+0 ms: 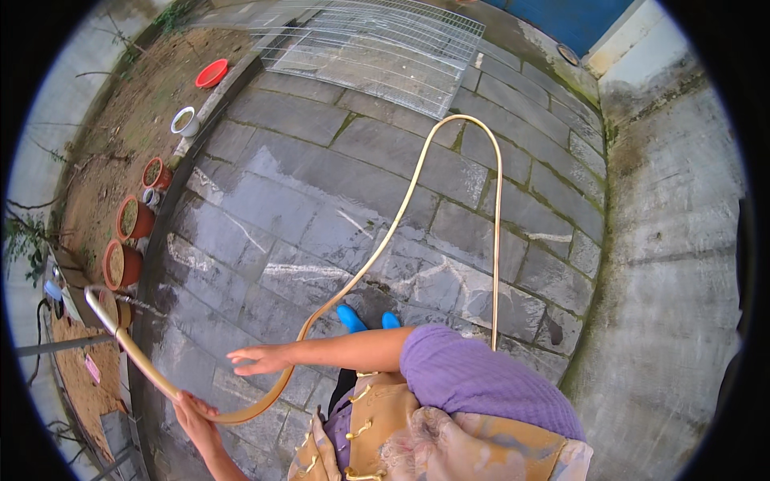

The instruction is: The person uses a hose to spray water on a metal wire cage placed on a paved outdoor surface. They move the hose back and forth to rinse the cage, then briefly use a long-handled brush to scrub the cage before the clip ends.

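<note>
A yellowish-tan garden hose point(383, 240) loops over the wet stone paving and rises to my left hand point(195, 410). My left hand is closed around the hose at the lower left, with the hose's free end raised beyond it near the terracotta pots. Thin streaks of water show beside that end. Reaching across my body, my right hand point(261, 359) is open, fingers stretched out to the left. It is just above the rising stretch of hose and holds nothing. My blue shoes point(350, 318) stand on the paving.
Terracotta pots point(122, 264), a white pot point(184, 122) and a red basin point(212, 73) line the soil bed at left. Metal wire mesh point(377, 56) lies at the far side. A stained wall point(674, 264) bounds the right, near a blue door point(565, 24).
</note>
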{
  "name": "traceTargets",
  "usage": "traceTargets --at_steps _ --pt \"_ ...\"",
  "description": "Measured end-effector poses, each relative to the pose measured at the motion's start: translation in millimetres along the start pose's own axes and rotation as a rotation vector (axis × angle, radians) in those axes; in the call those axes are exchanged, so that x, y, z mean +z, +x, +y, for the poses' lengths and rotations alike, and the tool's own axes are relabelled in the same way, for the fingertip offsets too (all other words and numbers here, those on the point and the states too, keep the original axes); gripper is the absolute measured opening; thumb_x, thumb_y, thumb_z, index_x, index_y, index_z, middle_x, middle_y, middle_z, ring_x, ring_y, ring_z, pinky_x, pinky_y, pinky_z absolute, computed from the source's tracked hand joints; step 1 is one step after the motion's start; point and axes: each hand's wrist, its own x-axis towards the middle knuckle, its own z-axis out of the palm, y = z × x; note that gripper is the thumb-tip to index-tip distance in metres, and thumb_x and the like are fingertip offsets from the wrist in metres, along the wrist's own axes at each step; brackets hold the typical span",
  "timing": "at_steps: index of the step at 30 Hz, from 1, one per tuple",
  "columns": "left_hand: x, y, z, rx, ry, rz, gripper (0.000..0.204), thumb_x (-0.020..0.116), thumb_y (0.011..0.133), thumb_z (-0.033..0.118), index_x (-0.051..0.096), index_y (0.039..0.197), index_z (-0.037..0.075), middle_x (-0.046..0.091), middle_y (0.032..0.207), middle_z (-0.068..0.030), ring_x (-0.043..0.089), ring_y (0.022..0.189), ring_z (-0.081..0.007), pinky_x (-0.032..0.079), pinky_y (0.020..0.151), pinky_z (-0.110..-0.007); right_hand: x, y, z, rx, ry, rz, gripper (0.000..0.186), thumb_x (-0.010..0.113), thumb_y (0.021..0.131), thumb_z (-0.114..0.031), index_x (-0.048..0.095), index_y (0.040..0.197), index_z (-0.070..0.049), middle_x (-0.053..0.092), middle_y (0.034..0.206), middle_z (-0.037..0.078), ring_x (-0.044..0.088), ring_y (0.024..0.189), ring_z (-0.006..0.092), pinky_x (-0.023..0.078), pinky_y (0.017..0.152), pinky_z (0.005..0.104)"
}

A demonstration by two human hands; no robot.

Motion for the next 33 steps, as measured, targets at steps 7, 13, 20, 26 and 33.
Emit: traceTargets --at_steps 7,13,20,26,33 --pt "52.4 15.5 27.0 0.006 0.216 -0.278 0.026 0.043 0.097 0.03 0.048 0.103 0.005 0.044 0.065 -0.0001 0.046 0.052 -0.0087 0.043 0.049 -0.025 72.4 -17.4 -3.0 -0.042 -0.291 -0.026 0.046 0.068 0.08 -0.038 0.055 0.107 -0.003 0.064 0.09 0.01 0.062 0.082 0.0227 0.049 0.075 0.0346" --pt "65.0 58.0 17.0 0.166 -0.3 -0.797 0.066 0.032 0.091 0.059 0.042 0.129 0.005 0.058 0.112 -0.0194 0.056 0.107 -0.0257 0.051 0.079 -0.03 90.6 2.0 -68.7 -0.179 0.269 0.309 0.018 0.06 0.089 -0.025 0.053 0.086 -0.008 0.05 0.061 -0.003 0.046 0.046 0.0044 0.042 0.044 0.021" --pt "19.5 97.7 -191.6 0.047 -0.047 -1.066 0.043 0.042 0.092 0.042 0.06 0.091 0.003 0.063 0.086 -0.0084 0.058 0.075 -0.0176 0.047 0.076 -0.028 100.1 84.0 -153.2 -0.543 0.545 0.513 0.024 0.047 0.096 -0.024 0.047 0.109 -0.003 0.044 0.06 -0.002 0.049 0.055 0.008 0.053 0.065 0.0317" --pt "-110.0 178.9 -143.6 -0.145 0.152 -0.961 0.086 -0.003 0.085 0.069 0.046 0.048 0.009 0.044 0.044 -0.0059 0.044 0.043 -0.0183 0.04 0.049 -0.029 57.1 114.3 -170.8 -0.76 0.775 0.867 0.025 0.045 0.096 -0.025 0.043 0.108 -0.003 0.054 0.084 0.01 0.058 0.071 0.0219 0.053 0.075 0.0445" --pt "-364.1 238.5 15.4 0.054 0.472 -0.587 0.065 0.02 0.095 0.056 0.048 0.06 0.008 0.042 0.043 -0.0011 0.041 0.034 -0.0117 0.033 0.034 -0.025 -33.9 210.5 -23.5 -0.639 1.364 1.281 0.019 0.057 0.09 -0.018 0.044 0.093 -0.004 0.054 0.073 0.01 0.057 0.065 0.0227 0.055 0.065 0.0418"
